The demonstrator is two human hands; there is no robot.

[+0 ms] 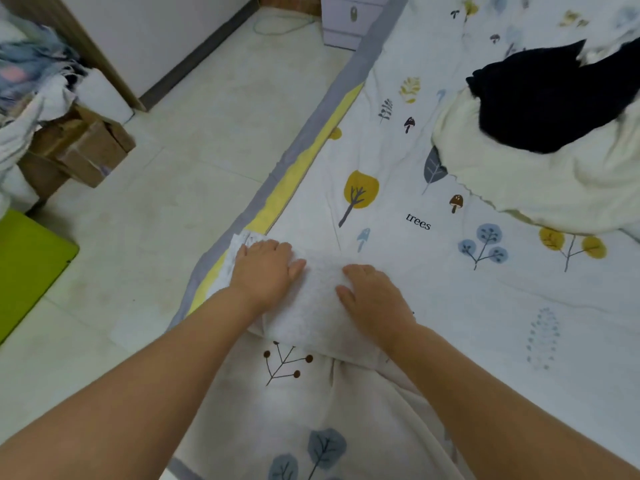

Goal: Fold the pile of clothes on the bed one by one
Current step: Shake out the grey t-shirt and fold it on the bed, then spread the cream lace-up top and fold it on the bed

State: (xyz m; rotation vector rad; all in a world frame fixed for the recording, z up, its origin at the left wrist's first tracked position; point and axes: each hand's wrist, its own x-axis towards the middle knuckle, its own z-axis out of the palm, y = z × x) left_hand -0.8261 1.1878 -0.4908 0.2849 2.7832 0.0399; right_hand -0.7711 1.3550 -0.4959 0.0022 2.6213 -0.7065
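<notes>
Now both palms flat: left hand and right hand press small white garment between them, fingers straight, at bed edge. Cloth looks light, soft, limp; best taken at corners. Pile well beyond right hand.

A folded cloth lies on the bed near its left edge, under both hands' fingers. A clothes pile sits beyond and right of them; boxes stand on the floor, far left.
</notes>
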